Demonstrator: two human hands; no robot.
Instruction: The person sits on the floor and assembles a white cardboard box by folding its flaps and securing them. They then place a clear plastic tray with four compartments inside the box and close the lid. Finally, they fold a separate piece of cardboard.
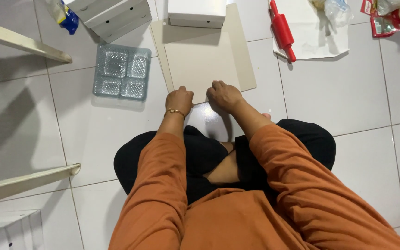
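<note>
So from my feed here, both hands are down on the near edge of a flat beige cardboard sheet (203, 60) lying on the white tile floor (348, 92). The left hand (179, 100), the one with a thin gold bracelet (175, 111) at the wrist, has its fingers curled over the sheet's near left corner, pressing or pinching it; I can't tell from up here whether the edge is really gripped. The right hand (225, 96) sits just beside it, knuckles up, fingers bent down onto the same edge, same story: on the cardboard, grip unclear.

The sheet looks like two layers, a smaller panel lying on a bigger one, and it runs away from the hands toward a closed white box (196, 13) that rests on its far end.

Moving outward: to the left of the sheet there's a clear plastic tray (121, 72) with four compartments, near but not touching. Beyond that, a stack of more white boxes (114, 16) at the top edge. To the right, well apart, a red rolling pin (282, 29) lies on a white paper sheet (313, 41), with some snack packets (385, 18) in the far corner.

The person is sitting cross-legged, orange sleeves, black trousers.
</note>
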